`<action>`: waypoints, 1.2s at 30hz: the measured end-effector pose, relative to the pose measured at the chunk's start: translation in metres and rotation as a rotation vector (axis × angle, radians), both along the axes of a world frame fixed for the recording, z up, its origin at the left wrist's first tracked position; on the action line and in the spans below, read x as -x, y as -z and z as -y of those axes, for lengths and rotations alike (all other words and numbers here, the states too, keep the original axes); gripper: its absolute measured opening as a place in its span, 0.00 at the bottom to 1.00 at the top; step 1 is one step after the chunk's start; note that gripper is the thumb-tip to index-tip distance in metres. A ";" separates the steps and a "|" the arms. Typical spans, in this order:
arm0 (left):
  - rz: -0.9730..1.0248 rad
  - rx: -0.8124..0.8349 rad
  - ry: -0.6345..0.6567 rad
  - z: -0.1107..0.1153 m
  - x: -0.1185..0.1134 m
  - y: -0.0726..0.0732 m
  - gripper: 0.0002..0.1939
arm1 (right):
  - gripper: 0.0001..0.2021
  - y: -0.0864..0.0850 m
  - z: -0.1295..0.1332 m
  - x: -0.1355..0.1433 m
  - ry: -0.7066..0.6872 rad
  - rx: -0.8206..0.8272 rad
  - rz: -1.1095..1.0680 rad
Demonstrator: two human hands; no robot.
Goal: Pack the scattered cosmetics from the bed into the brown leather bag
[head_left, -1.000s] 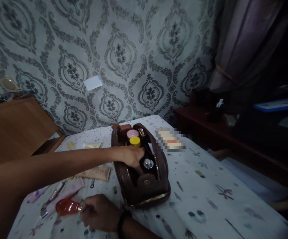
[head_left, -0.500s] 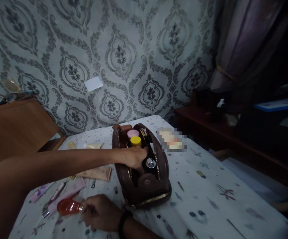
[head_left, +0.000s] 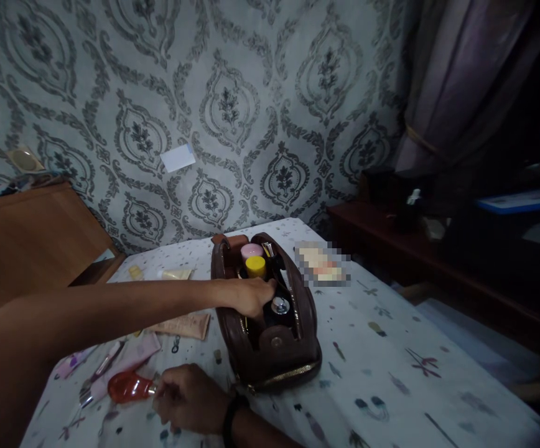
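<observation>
My left hand [head_left: 254, 297] is inside an open dark brown zip bag [head_left: 235, 359]. Its fingers curl down among the contents, mostly hidden, beside a dark item with a shiny silver cap [head_left: 280, 305]. A jar with a yellow lid [head_left: 255, 267] and one with a pink lid [head_left: 252, 251] stand farther back in the bag, near some slim gold-and-black items [head_left: 269, 250]. My right hand [head_left: 183, 398], with a black wristband, is closed round the neck end of a red-orange perfume bottle [head_left: 129, 387]. The bottle lies sideways, low over the table.
Left of the bag lie a peach tube [head_left: 183, 326], a pink tube [head_left: 132, 361], a cream tube [head_left: 176, 274] and a yellow item [head_left: 135, 272]. A blurred-out flat object [head_left: 322, 264] is right of the bag on the patterned tablecloth [head_left: 391, 373]. A wooden panel [head_left: 32, 230] borders the left.
The silver-capped item has shifted and tilted slightly in the bag beside my left hand. My right hand and the perfume bottle stay put. The view has moved a little.
</observation>
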State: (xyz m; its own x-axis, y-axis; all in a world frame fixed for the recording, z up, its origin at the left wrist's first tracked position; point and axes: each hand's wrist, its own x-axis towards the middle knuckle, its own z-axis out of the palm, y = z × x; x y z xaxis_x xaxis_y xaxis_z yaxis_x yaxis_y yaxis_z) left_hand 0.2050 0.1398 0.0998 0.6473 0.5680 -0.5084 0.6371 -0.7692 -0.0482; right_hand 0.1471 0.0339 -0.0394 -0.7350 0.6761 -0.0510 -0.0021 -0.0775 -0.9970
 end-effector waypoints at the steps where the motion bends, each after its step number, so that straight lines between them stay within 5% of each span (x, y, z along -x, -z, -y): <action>1: -0.030 0.014 -0.015 0.001 0.000 -0.001 0.37 | 0.05 0.000 0.000 0.000 -0.003 -0.009 -0.002; 6: 0.003 0.025 -0.086 0.003 -0.001 -0.007 0.36 | 0.03 0.005 0.000 0.000 0.002 -0.059 0.013; 18: -0.083 -0.017 -0.026 0.002 -0.003 -0.014 0.35 | 0.03 0.005 0.001 -0.001 -0.002 -0.089 -0.002; 27: -0.194 0.133 0.063 -0.012 0.012 -0.038 0.07 | 0.02 0.005 0.001 0.000 0.006 -0.117 0.026; 32: -0.065 0.470 0.115 -0.012 0.018 -0.034 0.17 | 0.02 0.003 0.001 -0.001 0.015 -0.162 0.062; 36: -0.097 0.446 0.066 -0.012 0.014 -0.021 0.23 | 0.04 0.006 0.000 0.000 0.037 -0.222 0.055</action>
State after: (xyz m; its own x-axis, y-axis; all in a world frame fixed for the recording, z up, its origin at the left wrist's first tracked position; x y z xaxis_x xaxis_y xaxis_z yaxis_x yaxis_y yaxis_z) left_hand 0.1914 0.1516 0.1207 0.6121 0.2394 -0.7536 0.5949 -0.7673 0.2395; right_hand 0.1468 0.0335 -0.0453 -0.7100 0.7014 0.0621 0.0543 0.1425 -0.9883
